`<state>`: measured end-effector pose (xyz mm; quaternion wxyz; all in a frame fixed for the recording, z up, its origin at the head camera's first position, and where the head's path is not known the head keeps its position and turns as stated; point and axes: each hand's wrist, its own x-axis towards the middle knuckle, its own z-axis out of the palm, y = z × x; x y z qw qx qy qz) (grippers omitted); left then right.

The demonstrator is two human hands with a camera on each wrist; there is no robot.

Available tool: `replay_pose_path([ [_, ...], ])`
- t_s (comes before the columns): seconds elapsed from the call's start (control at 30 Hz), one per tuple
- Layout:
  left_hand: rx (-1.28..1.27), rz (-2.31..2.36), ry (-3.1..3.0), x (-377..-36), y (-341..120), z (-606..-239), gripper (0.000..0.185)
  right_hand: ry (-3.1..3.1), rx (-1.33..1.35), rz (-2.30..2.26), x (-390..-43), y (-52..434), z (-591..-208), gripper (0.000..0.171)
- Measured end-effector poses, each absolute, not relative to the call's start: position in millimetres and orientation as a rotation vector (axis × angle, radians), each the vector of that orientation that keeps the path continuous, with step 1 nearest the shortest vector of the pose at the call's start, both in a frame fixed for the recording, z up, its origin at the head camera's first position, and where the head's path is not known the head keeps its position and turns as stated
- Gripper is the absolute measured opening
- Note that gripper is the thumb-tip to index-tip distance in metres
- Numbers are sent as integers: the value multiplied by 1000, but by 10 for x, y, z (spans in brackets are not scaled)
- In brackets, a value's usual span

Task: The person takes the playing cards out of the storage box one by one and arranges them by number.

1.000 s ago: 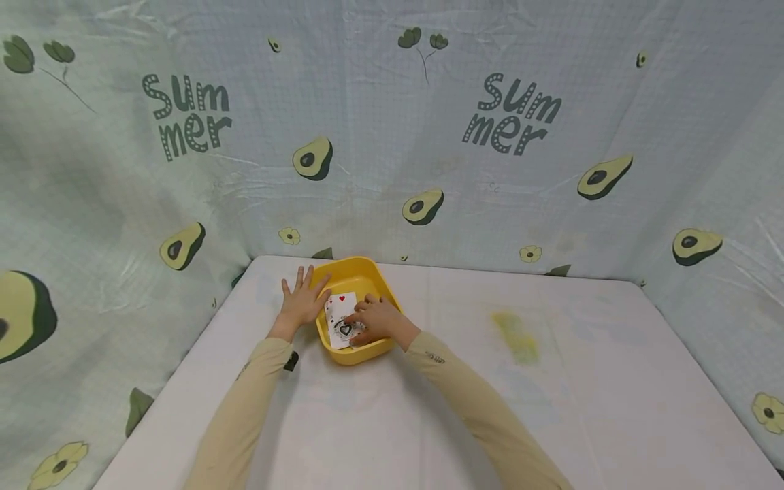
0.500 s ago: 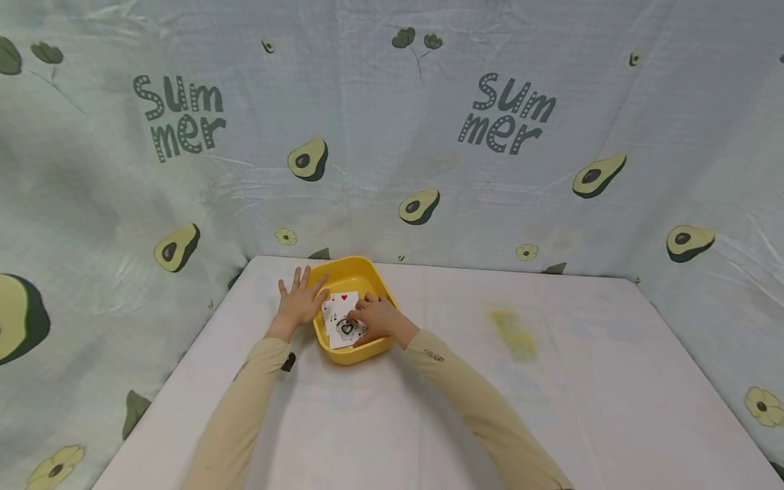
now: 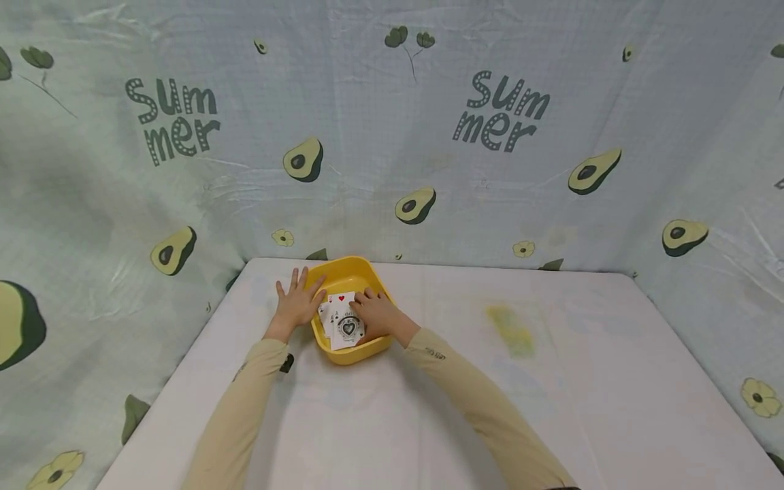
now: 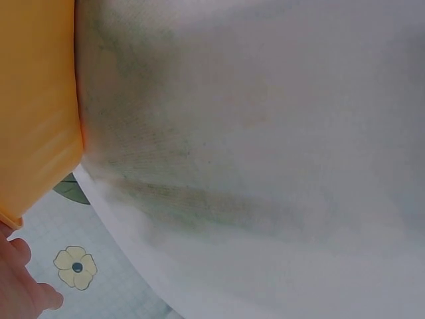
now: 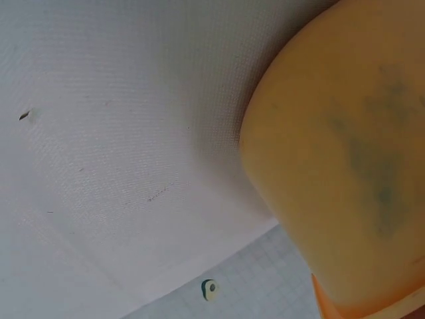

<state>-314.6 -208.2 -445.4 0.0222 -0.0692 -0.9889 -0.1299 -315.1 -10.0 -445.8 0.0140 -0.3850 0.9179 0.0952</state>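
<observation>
White table point(image 3: 551, 395) — avocado-print cloth point(image 3: 392, 136) walls 3 sides.

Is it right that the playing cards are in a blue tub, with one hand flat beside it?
Not quite: the tub is yellow, not blue, as the head view shows. The playing cards do lie inside it, and the left hand rests flat beside it, fingers spread.

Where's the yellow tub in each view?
Head: yellow tub at centre, on the far left part of the table, between both hands.
Left wrist: its outer wall fills the left edge.
Right wrist: its wall fills the right side.
Shared landmark: white tablecloth.
</observation>
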Motion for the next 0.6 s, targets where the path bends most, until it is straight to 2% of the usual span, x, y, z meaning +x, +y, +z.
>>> replay_pose_path([
  [0.6, -214, -381, -3076, -3163, -2096, -4474, 51, 2939, -1217, 236, -3099, -52, -4359, 88],
])
